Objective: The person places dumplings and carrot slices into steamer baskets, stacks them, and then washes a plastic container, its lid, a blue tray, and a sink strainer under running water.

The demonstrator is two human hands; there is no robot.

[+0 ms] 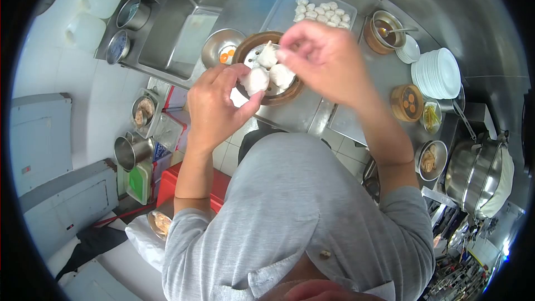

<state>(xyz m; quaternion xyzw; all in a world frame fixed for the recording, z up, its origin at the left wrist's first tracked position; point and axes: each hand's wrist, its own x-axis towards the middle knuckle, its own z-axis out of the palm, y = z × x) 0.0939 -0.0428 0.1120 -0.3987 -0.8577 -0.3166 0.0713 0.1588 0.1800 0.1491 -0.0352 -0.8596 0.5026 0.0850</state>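
A round bamboo steamer [271, 100] with a perforated metal liner stands in front of me, and three white dumplings sit in it. My left hand [217, 100] has its thumb and fingers around the near-left dumpling [256, 80]. At the back of the steamer, a dumpling [267, 56] rises to a gathered, pointed top. The third dumpling [281, 76] lies at the right. Over the steamer's right rim hovers my right hand [320, 58], slightly blurred, its fingers curled and its thumb apart from the forefinger, beside the pointed dumpling.
Behind the steamer, a clear tray [284, 8] holds many small white dumplings. A metal bowl [214, 44] with orange pieces stands at its left, near the sink [161, 44]. To the right are stacked white plates [437, 75], a sauce pot [386, 25] with a spoon and a small steamer [397, 103].
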